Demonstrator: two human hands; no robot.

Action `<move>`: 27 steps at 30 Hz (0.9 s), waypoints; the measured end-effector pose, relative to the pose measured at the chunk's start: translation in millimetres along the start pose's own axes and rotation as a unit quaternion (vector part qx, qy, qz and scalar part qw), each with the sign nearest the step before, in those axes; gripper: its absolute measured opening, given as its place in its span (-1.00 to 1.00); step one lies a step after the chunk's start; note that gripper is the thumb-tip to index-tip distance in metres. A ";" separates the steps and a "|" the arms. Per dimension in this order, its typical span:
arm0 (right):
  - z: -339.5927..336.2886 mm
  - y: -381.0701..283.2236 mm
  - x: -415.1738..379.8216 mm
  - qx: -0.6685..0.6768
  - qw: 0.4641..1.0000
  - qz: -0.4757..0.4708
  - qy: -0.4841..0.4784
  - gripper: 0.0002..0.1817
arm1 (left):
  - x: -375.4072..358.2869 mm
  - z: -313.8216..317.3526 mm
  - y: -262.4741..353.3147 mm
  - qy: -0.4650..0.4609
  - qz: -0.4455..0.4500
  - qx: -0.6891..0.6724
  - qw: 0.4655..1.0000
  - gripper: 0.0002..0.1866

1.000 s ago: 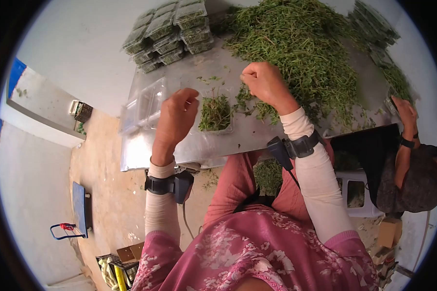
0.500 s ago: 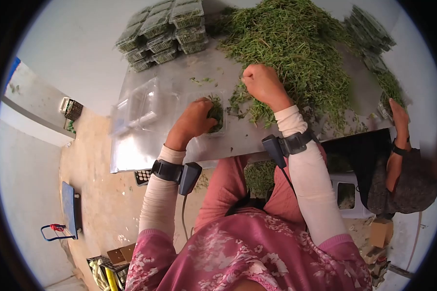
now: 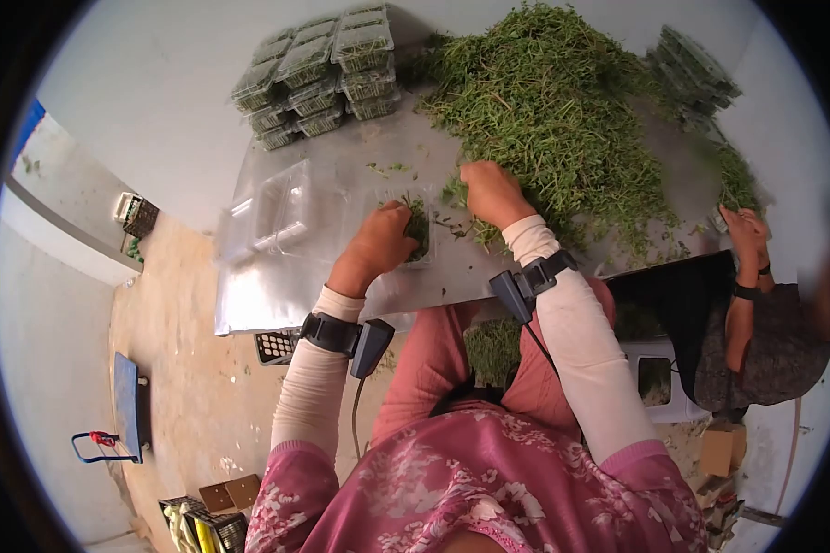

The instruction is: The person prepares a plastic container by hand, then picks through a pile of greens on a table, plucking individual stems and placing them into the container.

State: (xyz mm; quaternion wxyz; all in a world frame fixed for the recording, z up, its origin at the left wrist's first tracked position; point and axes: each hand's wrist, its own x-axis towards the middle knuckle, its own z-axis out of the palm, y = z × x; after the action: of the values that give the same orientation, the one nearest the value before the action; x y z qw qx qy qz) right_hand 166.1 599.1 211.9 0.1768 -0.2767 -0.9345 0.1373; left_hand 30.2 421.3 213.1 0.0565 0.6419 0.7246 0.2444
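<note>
My left hand (image 3: 378,241) reaches into an open clear plastic box (image 3: 426,251), its fingers curled on the leafy greens (image 3: 418,226) inside. The hand covers the left part of the box. My right hand (image 3: 495,195) is closed at the near left edge of a large heap of cut green sprigs (image 3: 544,101). A small tuft of greens (image 3: 454,192) shows at its fingertips, which are partly hidden. Empty clear boxes with lids (image 3: 281,207) lie nested left of my left hand.
Filled, closed boxes (image 3: 318,69) are stacked at the back left of the metal table (image 3: 249,309). More boxes (image 3: 692,69) stand at the far right. A co-worker's hands (image 3: 745,230) are at the right edge. A blue trolley (image 3: 127,405) and crates (image 3: 203,525) are on the floor.
My right hand has moved slightly down and toward the box, now beside a small tuft of greens. My left hand stays in the box. The co-worker's second hand has come into view.
</note>
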 end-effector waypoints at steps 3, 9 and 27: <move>-11.4 11.4 7.3 0.115 0.989 -0.021 0.090 -0.83 | 0.0 -4.3 2.6 -0.022 -0.015 0.006 1.000 -0.66; -42.7 26.7 14.9 0.412 0.901 0.106 0.085 -0.72 | -4.2 -24.2 26.0 -0.006 -0.036 -0.002 0.999 -0.60; -54.6 -26.5 -10.1 0.699 0.708 0.011 -0.103 -0.68 | 18.9 -31.2 73.0 0.089 -0.128 -0.436 0.887 -0.35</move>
State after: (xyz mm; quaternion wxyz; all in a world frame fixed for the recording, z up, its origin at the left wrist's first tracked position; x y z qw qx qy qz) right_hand 183.8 580.6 267.9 0.2207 -0.0684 -0.5805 0.7808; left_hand 80.6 434.7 276.0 0.2962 0.4302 0.6229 0.5825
